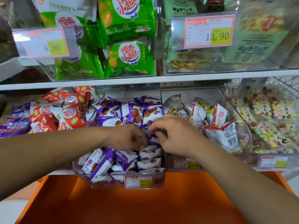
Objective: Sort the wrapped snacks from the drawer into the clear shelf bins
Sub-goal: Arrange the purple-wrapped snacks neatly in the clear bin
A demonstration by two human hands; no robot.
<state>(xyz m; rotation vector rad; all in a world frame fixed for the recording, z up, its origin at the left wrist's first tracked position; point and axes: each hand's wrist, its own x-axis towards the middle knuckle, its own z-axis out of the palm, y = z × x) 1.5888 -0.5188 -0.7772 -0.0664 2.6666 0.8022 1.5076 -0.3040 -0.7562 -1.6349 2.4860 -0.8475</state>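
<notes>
Purple-wrapped snacks (123,157), heaped in clear bin (161,177); left hand (129,138), right hand (174,135) each clutching some; overfull heap may spill.

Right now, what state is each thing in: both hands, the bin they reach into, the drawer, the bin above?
Left hand: fingers curled down into the bin's pile, grip hidden.
Right hand: pinches a purple packet.
Purple-packet bin: heaped full, juts forward past its right neighbour.
Orange drawer: open below the shelf.
Green-packet bin: stacked full on the upper shelf.
</notes>
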